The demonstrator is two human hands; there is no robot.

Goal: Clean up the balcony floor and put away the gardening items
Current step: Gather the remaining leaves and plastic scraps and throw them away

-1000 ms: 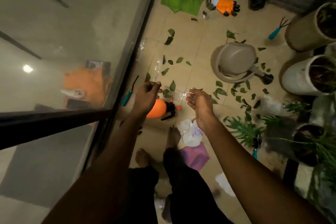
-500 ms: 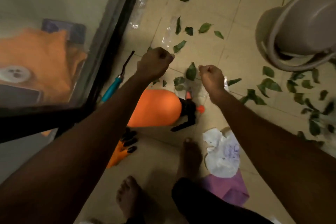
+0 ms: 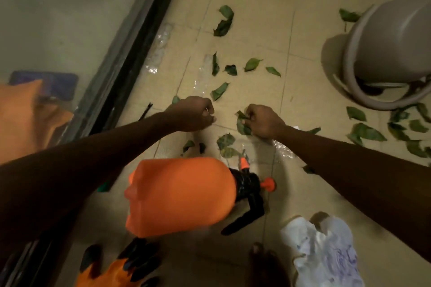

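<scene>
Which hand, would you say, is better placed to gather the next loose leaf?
Left, probably: the left hand sits close to a loose leaf just ahead of it, while the right hand pinches a second leaf.

Home balcony: tiled floor, sliding glass door.

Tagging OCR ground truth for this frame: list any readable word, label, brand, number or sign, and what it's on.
Crumpled white bag: faint purple-blue print, too blurred to read.
Orange spray bottle: no label visible on the side shown.
Nothing else in the head view carries legible text.
</scene>
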